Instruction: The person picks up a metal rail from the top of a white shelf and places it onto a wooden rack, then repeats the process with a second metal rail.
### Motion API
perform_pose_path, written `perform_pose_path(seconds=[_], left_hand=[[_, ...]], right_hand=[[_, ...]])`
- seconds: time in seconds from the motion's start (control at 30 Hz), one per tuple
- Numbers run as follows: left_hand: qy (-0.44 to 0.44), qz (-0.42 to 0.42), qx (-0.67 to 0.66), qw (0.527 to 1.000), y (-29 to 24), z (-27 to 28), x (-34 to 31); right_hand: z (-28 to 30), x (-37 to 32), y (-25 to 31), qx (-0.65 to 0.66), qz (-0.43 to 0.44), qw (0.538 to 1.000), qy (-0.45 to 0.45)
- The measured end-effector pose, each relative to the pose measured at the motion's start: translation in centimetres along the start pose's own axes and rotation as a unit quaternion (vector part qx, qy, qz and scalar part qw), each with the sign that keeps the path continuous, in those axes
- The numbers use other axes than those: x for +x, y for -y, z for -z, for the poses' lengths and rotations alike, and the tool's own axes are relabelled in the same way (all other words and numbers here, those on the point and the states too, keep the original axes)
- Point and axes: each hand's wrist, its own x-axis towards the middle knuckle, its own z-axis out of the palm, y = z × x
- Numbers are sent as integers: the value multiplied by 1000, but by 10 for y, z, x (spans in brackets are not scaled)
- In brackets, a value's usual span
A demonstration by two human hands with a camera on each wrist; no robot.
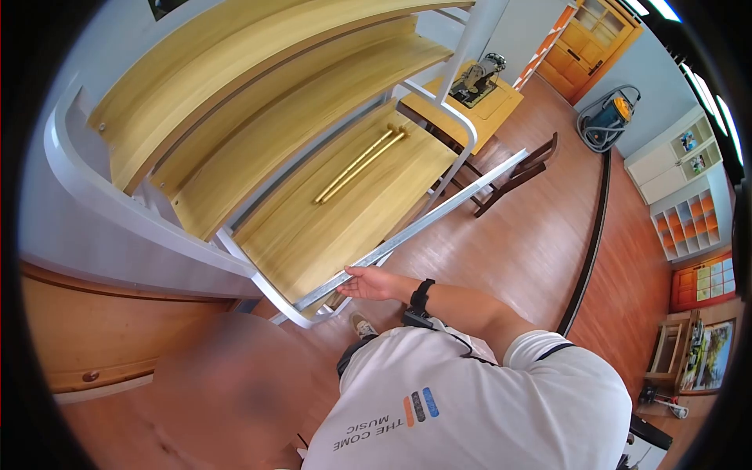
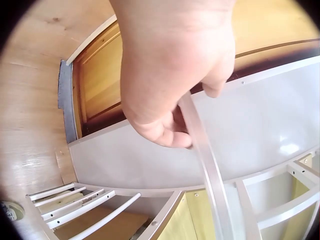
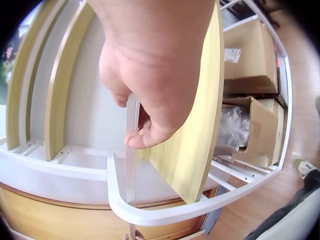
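Observation:
A long, pale metal strip (image 1: pixel 439 213) (image 2: pixel 209 160) (image 3: pixel 131 167) slants across the front of a white-framed shelf unit with wooden boards (image 1: pixel 313 235). My right hand (image 1: pixel 366 283) (image 3: pixel 155 70) pinches it between thumb and curled fingers, near its lower end in the head view. The left wrist view shows my left hand (image 2: pixel 170 70) with fingers curled round the strip's end. In the head view that hand cannot be made out; a blurred patch covers the lower left. Fingers at the right wrist view's bottom edge touch the strip's far end.
Two gold-coloured rods (image 1: pixel 356 168) lie on the lower board. Beyond are a sewing machine on a table (image 1: pixel 501 110), a dark chair (image 1: pixel 513 184) and a vacuum cleaner (image 1: pixel 613 116). Cardboard boxes (image 3: pixel 250 57) stand beside the boards. Wooden panelling (image 1: pixel 102 329) is at the left.

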Motion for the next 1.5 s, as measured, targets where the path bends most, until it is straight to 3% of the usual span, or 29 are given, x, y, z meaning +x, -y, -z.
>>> perform_pose_path(seconds=[0.17,0.3,0.4,0.57,0.73,0.9,1.0,1.2,1.3,1.5], left_hand=[[-74,-24,17,997,-13,39,-19],[-147,-32,-4,989,-24,31,-47],[-117,-24,11,993,-32,67,-47],[-146,-50,10,988,-39,98,-61],[-166,-77,-27,983,-38,87,-90],[-230,-69,-55,969,-36,62,-99],[-254,-27,-13,967,-31,76,-89],[-187,-25,-77,979,13,37,-45],[-174,-23,-92,980,15,-25,-32],[-107,-18,-34,993,8,-88,25]], right_hand=[[2,34,-27,5,-39,999,25],[-6,46,-43,9,-49,998,26],[-14,54,-53,11,-66,998,17],[-25,68,-67,6,-93,996,15],[-19,90,-72,12,-116,992,49],[-8,97,-26,-31,-138,990,30],[8,104,7,-43,-143,989,24],[43,115,86,-13,-83,996,-11],[38,116,127,-25,-40,998,-49],[43,152,206,-24,49,997,-54]])
